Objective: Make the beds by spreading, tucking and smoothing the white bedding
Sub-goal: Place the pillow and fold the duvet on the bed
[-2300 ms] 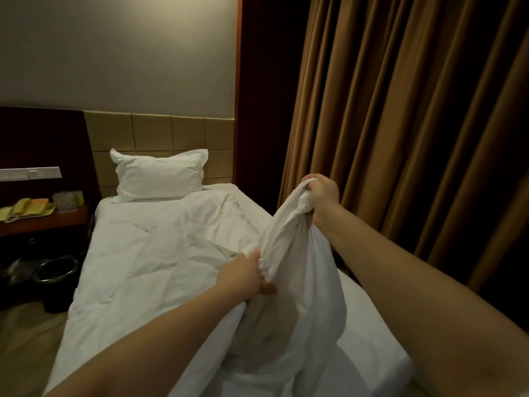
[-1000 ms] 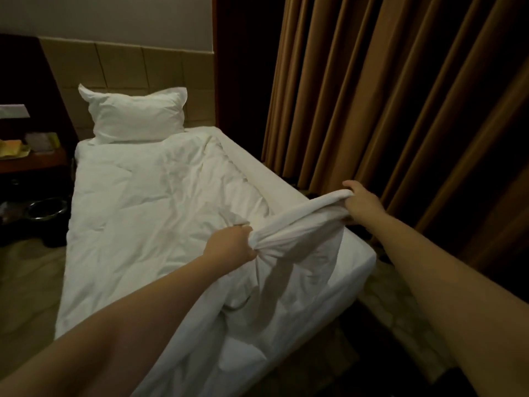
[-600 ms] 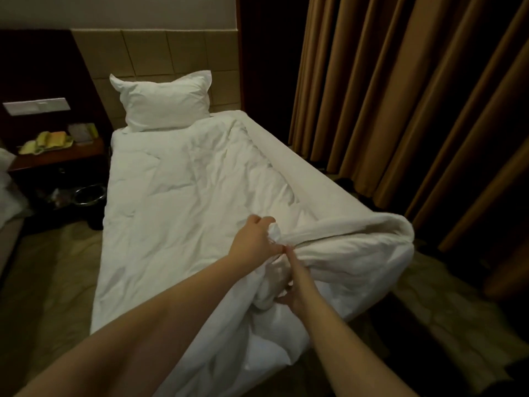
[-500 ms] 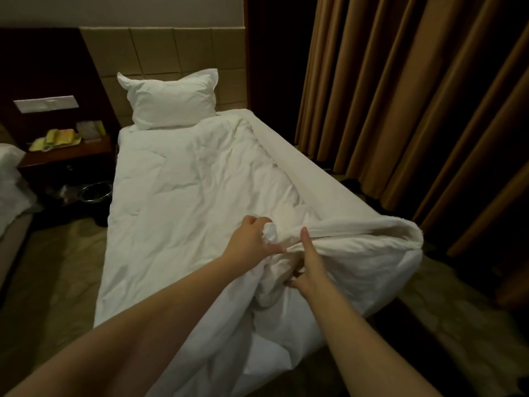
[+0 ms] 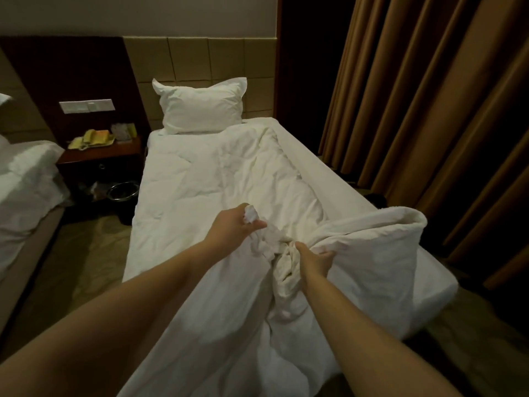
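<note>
While the left hand (image 5: 234, 224) and right hand (image 5: 315, 260) work the duvet (image 5: 217, 173), bunched at the foot of the bed (image 5: 320, 167), watch the risk. A hard tug toward 6 o'clock could drag its top edge away from the pillow (image 5: 201, 108) at 12, and the doubled-over flap at 3 o'clock could slip to the floor (image 5: 94, 253). Left arm reaches out, fist wrapped round a wad of cloth; the right, just at its 4 o'clock, curls fingers into the gathered folds.
</note>
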A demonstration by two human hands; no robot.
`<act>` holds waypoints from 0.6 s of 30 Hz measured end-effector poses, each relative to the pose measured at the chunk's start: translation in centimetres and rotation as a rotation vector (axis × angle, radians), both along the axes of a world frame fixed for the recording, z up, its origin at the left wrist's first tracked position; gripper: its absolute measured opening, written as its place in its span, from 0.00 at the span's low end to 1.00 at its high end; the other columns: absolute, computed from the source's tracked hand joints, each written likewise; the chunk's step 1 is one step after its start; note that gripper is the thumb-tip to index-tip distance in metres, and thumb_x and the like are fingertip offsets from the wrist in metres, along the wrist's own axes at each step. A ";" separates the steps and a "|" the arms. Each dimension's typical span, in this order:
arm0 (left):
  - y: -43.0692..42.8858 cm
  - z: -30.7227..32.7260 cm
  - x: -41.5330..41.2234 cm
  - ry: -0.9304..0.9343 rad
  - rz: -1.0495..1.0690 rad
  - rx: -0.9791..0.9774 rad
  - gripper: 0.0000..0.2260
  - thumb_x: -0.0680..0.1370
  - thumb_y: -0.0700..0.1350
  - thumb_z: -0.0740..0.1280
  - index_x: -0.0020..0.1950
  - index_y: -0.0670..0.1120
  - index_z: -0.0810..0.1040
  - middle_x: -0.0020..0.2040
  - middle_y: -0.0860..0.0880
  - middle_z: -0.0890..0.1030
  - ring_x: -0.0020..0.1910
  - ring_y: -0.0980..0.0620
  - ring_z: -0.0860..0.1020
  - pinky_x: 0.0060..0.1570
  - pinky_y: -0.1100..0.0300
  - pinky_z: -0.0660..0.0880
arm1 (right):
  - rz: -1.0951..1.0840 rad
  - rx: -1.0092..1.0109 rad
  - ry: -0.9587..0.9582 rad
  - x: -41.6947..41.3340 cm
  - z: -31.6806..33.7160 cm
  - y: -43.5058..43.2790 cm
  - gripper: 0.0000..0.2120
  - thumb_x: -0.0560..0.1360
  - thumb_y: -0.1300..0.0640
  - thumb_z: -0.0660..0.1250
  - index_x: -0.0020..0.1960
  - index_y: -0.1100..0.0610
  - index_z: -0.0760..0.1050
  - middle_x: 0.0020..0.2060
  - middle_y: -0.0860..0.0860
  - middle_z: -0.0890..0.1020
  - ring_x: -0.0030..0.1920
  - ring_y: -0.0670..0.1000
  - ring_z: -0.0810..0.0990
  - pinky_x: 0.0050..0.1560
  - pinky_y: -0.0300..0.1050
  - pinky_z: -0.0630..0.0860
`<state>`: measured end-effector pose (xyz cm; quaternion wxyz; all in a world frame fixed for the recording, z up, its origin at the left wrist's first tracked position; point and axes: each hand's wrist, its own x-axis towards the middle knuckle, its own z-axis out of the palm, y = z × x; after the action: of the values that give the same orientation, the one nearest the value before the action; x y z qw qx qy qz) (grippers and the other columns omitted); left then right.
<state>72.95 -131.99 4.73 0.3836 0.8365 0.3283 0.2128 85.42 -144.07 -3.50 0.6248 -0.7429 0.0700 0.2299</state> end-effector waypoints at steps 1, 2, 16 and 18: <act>0.6 0.1 0.0 0.001 0.000 0.014 0.14 0.73 0.49 0.73 0.45 0.39 0.77 0.39 0.49 0.79 0.40 0.54 0.75 0.39 0.68 0.67 | 0.026 -0.031 -0.090 -0.4 -0.6 0.1 0.48 0.71 0.52 0.73 0.78 0.60 0.45 0.76 0.58 0.57 0.73 0.59 0.62 0.71 0.52 0.62; 1.3 0.4 -0.2 0.003 0.011 0.033 0.13 0.73 0.49 0.72 0.45 0.39 0.77 0.40 0.49 0.79 0.41 0.53 0.75 0.40 0.65 0.67 | 0.036 -0.073 -0.177 -1.0 -0.7 -0.2 0.47 0.72 0.52 0.72 0.78 0.60 0.44 0.77 0.57 0.55 0.75 0.57 0.59 0.73 0.50 0.60; -0.7 2.1 -7.2 -0.021 -0.439 -0.325 0.08 0.76 0.48 0.68 0.44 0.44 0.78 0.40 0.50 0.80 0.40 0.55 0.77 0.42 0.61 0.72 | -0.166 -0.107 -0.303 -18.2 -2.0 0.6 0.30 0.80 0.41 0.56 0.77 0.51 0.52 0.76 0.53 0.56 0.75 0.56 0.57 0.74 0.53 0.57; -2.7 2.0 -9.1 0.012 -0.533 -0.352 0.08 0.77 0.49 0.68 0.50 0.44 0.80 0.44 0.50 0.81 0.44 0.54 0.78 0.46 0.61 0.74 | -0.194 0.109 -0.267 -20.1 -1.3 -0.3 0.26 0.77 0.38 0.58 0.71 0.48 0.64 0.71 0.52 0.68 0.71 0.53 0.66 0.72 0.51 0.62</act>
<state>63.81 -134.71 6.70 0.5627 0.8152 0.1316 0.0397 65.28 -144.39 -4.79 0.6871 -0.7216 0.0450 0.0715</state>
